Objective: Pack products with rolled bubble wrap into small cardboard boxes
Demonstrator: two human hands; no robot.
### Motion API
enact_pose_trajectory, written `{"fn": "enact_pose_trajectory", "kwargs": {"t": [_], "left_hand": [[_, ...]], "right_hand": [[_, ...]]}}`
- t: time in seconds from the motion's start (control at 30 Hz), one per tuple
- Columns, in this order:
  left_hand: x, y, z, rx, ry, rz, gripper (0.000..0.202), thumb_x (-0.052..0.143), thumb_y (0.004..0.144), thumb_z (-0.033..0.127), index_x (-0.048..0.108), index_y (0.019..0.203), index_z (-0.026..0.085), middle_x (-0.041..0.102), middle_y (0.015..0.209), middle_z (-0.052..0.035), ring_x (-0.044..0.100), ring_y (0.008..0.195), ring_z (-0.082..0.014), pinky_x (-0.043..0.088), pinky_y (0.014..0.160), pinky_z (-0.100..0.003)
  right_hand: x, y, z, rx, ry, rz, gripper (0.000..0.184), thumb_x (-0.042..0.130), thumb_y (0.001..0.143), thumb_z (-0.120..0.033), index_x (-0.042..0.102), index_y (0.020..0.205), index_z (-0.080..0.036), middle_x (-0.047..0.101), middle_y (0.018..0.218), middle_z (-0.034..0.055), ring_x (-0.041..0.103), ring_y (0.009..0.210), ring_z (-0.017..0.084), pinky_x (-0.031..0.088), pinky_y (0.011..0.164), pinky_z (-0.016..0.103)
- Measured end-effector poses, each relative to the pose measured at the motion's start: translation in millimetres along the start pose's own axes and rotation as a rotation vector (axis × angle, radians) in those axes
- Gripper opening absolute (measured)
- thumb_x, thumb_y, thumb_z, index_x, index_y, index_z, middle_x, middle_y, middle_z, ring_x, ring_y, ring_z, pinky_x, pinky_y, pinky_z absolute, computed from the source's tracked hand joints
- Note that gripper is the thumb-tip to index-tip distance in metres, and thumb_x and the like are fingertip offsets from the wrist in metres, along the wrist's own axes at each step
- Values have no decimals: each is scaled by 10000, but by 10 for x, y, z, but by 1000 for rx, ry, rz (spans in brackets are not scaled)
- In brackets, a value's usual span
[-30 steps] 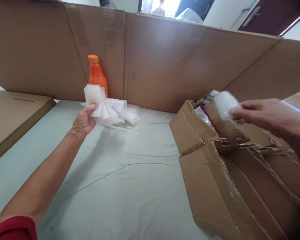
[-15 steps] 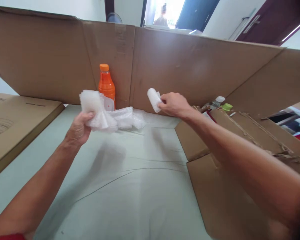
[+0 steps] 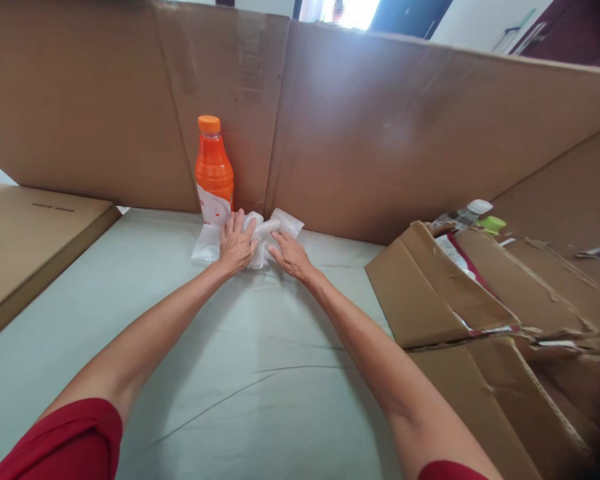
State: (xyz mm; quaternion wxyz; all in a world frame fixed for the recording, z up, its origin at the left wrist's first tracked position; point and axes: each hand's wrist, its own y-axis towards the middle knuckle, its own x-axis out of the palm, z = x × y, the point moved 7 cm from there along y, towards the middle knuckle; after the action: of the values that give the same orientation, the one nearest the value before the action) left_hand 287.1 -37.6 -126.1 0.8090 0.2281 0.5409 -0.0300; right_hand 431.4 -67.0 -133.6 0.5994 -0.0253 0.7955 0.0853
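A small pile of clear bubble wrap (image 3: pixel 207 245) lies on the pale green sheet (image 3: pixel 260 413), close to the cardboard wall. My left hand (image 3: pixel 237 245) rests on the pile with its fingers spread. Just to the right, my right hand (image 3: pixel 291 253) touches the wrap's edge, fingers apart. Between the two hands shows a white rolled piece of wrap (image 3: pixel 267 228). An orange bottle (image 3: pixel 214 167) with an orange cap stands upright right behind my left hand, its lower part hidden by a white printed piece (image 3: pixel 214 205).
The tall cardboard wall (image 3: pixel 380 127) runs along the back. A flat cardboard box (image 3: pixel 45 247) lies at left. At right, open cardboard boxes (image 3: pixel 415 280) hold several items, among them a clear bottle with a white cap (image 3: pixel 473 212) and a green cap (image 3: pixel 493 225).
Both hands have come together and down onto the pile. The wrap my left hand held and the roll my right hand held are now on the pile, and both hands have opened.
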Motion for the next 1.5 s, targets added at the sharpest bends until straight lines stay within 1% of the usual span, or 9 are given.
{"fn": "enact_pose_trajectory", "kwargs": {"t": [0.2,0.33,0.53,0.63,0.77,0.93,1.17,1.33,1.5], "left_hand": [[229,271,58,61,115,-86,594,536,884,296,515,1459,147,315,1635,-201,234,1526,-412,189,1215,-585],[231,330,31,70,109,-92,597,542,886,330,525,1448,131,324,1629,-213,240,1523,-419,205,1213,-583],[84,-59,11,133,86,-9,666,551,869,309,444,1511,168,199,1686,-156,157,1563,-337,150,1242,-544],[149,-262,-55,139,67,-6,618,503,893,289,465,1500,184,297,1657,-141,222,1548,-319,152,1242,-542],[234,-261,-99,116,57,-32,626,499,894,307,463,1503,163,383,1612,-162,298,1517,-336,192,1230,-551],[-4,-288,-10,105,9,-10,631,517,888,334,470,1493,161,315,1637,-194,272,1525,-362,217,1207,-587],[-219,-1624,-67,283,-89,-39,629,443,946,462,500,1465,113,275,1634,-253,269,1513,-415,232,1191,-621],[-231,-2451,-206,355,-5,-205,540,415,969,450,619,1373,154,500,1511,-212,402,1445,-397,336,1159,-588],[-386,-2914,121,412,22,-261,521,523,944,420,578,1424,224,466,1557,-167,402,1462,-346,321,1191,-558]], "right_hand": [[271,-127,58,132,5,168,517,415,1009,-308,475,1490,-131,364,1607,187,412,1412,322,345,1115,475],[252,-212,-101,-38,-79,280,546,466,967,-219,459,1511,-181,327,1641,138,330,1472,296,270,1149,460],[398,-183,-202,-173,-96,132,551,418,955,-155,466,1504,-161,412,1600,126,347,1467,281,266,1147,453],[403,-174,-197,-178,-82,129,543,432,948,-152,481,1489,-165,411,1601,122,355,1462,279,276,1144,443],[322,-191,-219,-162,-64,135,520,453,944,-147,500,1462,-130,440,1575,158,370,1452,282,296,1136,435],[132,-567,-399,-64,-63,173,435,466,971,-188,563,1393,-147,486,1541,154,382,1449,279,304,1138,456],[-252,-1879,-667,49,28,287,360,577,916,-227,655,1267,-215,525,1515,94,409,1430,249,312,1139,406],[-1023,-2835,-673,133,-157,496,302,543,938,-232,659,1216,-208,534,1497,130,415,1433,290,313,1125,458],[-1812,-3556,-535,245,-517,598,468,515,972,-320,507,1418,-178,583,1425,197,534,1319,356,377,1025,508]]}}
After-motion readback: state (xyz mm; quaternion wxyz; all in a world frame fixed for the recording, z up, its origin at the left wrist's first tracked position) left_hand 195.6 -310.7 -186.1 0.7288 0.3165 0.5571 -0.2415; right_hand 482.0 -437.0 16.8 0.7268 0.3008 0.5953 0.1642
